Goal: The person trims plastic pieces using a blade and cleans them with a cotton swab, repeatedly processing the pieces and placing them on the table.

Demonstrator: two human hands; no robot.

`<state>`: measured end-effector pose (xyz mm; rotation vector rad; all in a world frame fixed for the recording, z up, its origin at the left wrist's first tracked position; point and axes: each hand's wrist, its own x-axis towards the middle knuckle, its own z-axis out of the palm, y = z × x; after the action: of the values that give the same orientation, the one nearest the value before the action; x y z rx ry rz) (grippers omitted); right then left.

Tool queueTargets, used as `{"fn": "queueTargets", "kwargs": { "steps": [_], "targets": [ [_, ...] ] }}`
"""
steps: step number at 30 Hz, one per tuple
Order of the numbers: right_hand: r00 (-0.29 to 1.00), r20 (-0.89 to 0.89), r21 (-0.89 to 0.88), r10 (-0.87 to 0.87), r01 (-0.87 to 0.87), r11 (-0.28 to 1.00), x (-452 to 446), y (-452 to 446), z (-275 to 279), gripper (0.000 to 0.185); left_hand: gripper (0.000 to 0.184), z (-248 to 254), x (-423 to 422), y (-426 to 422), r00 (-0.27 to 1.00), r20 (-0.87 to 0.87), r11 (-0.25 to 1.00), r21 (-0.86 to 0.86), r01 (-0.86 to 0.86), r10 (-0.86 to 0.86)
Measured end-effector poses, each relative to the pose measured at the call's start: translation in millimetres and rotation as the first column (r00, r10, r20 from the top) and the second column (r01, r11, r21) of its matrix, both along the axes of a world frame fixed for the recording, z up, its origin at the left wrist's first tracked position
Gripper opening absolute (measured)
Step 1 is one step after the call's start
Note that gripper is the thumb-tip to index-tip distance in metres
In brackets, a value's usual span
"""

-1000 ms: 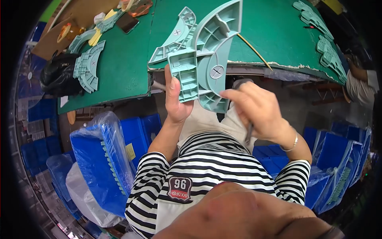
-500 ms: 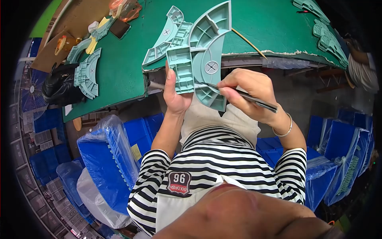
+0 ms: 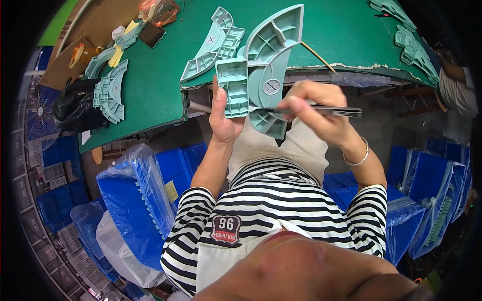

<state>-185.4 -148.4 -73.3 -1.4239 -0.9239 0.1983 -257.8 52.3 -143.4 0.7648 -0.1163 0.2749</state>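
My left hand (image 3: 225, 124) grips a pale green moulded plastic part (image 3: 258, 85) from its left side, the thumb lying along a ribbed block. The part has curved, ribbed compartments and a round disc marked with a cross. My right hand (image 3: 321, 109) is closed around a slim dark knife (image 3: 337, 111). Its tip is at the part's lower curved section, below the disc; motion blurs it, so I cannot tell whether it touches. A similar green part (image 3: 213, 45) lies on the table just beyond my left hand.
The green table (image 3: 150, 95) holds more moulded parts (image 3: 111, 93), a phone (image 3: 151, 36), a black bag (image 3: 75, 108) and a thin wooden stick (image 3: 320, 57). Plastic-wrapped blue bins (image 3: 128, 200) stand at left and right. Another person's arm (image 3: 454, 72) shows at far right.
The held part has shifted slightly right. My right hand has swung the knife from a slant to nearly level, moving its handle up and to the right.
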Motion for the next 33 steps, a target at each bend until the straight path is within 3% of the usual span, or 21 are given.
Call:
{"fn": "queueTargets", "kwargs": {
  "steps": [2, 5, 8, 11, 14, 19, 22, 23, 26, 30, 31, 33],
  "targets": [
    [0.998, -0.021, 0.088, -0.055, 0.057, 0.994, -1, 0, 1, 0.011, 0.051, 3, 0, -1, 1.000, 0.004, 1.000, 0.004, -0.022, 0.022],
    [0.970, 0.239, -0.035, -0.036, 0.045, 0.998, 0, 3, -3, 0.011, 0.052, -1, 1, 1, 1.000, 0.015, 1.000, 0.001, -0.016, 0.016],
    [0.921, 0.385, -0.003, -0.067, 0.073, 0.997, -4, 13, -4, 0.010, 0.052, 2, 0, -2, 1.000, 0.004, 1.000, -0.001, -0.018, 0.018],
    [0.922, 0.384, 0.004, -0.059, 0.063, 0.998, -3, 14, -8, 0.012, 0.053, -2, -2, 0, 1.000, 0.003, 1.000, -0.020, -0.021, 0.021],
    [0.997, -0.041, -0.087, 0.072, -0.075, 0.993, -3, -5, -2, 0.015, 0.053, -2, -3, 0, 1.000, 0.004, 1.000, -0.009, -0.009, 0.009],
    [0.955, 0.297, -0.100, 0.007, 0.024, 0.995, -2, 3, -2, 0.015, 0.054, -3, -2, 1, 1.000, 0.001, 1.000, -0.003, -0.023, 0.023],
    [0.919, 0.394, -0.034, -0.003, 0.017, 0.999, -2, 9, -6, 0.015, 0.053, -2, -2, 0, 1.000, -0.002, 1.000, -0.009, -0.025, 0.025],
    [0.927, 0.375, -0.051, 0.006, 0.014, 0.999, -2, 7, -5, 0.015, 0.053, -1, -2, 0, 1.000, -0.004, 1.000, -0.012, -0.029, 0.029],
    [0.998, 0.045, -0.058, 0.050, -0.047, 0.997, -4, -3, -4, 0.015, 0.052, -3, -3, 1, 1.000, 0.018, 1.000, -0.010, -0.003, 0.003],
    [0.941, 0.338, -0.082, 0.008, 0.021, 0.996, 0, 5, -5, 0.018, 0.052, -4, -2, 0, 1.000, 0.018, 1.000, -0.007, -0.002, 0.002],
    [0.937, 0.341, 0.062, -0.072, 0.054, 0.997, -3, 14, -10, 0.018, 0.051, -2, -2, -1, 1.000, 0.017, 1.000, -0.002, -0.006, 0.006],
    [0.985, 0.172, -0.014, 0.009, -0.006, 1.000, -2, 6, -11, 0.017, 0.051, -1, -3, -1, 1.000, 0.018, 1.000, -0.001, -0.008, 0.008]
  ]
}}
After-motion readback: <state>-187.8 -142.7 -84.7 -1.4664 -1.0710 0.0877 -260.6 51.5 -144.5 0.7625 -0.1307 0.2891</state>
